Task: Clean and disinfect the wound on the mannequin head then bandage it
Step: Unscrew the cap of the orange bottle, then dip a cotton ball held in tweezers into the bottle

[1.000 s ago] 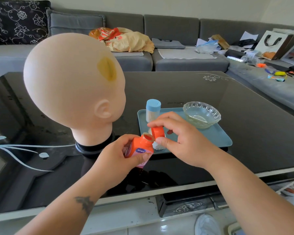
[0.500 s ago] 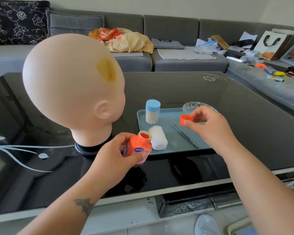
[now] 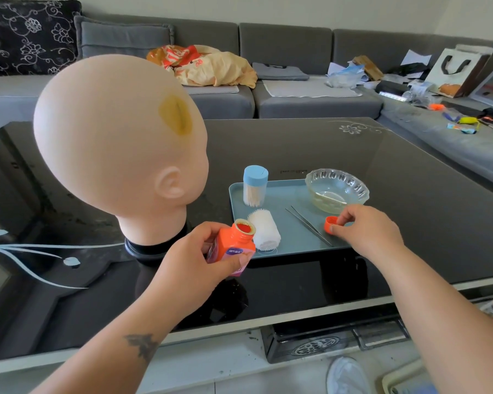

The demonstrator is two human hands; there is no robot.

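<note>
- At centre frame I see my left hand (image 3: 194, 268) curled around an orange bottle (image 3: 232, 245), thumb across its front; the bottle tilts to the right with its mouth uncapped and open.
- The bottle carries a purple-and-white label with small white characters, too small for me to read.
- My right hand (image 3: 365, 231), right of centre, pinches the orange cap (image 3: 331, 224) between thumb and fingertips, low over the right part of the light blue tray (image 3: 271, 189); I cannot tell whether the cap touches the tray.
- On the tray: a white gauze roll (image 3: 264, 230) just beside the bottle, metal tweezers (image 3: 308, 224) lying diagonally, a clear tub of cotton swabs (image 3: 255, 186) with a blue lid at the back left, and a glass bowl (image 3: 336, 189) at the back right.
- The mannequin head (image 3: 120, 143) stands left of the tray on the black glass table (image 3: 410, 194), with a yellow-stained wound (image 3: 175, 115) on its crown.
- Faint printed lettering on the table behind the tray is illegible.
- A red-printed bag (image 3: 205, 65) lies on the grey sofa (image 3: 296, 44) at upper centre; its writing is unreadable.
</note>
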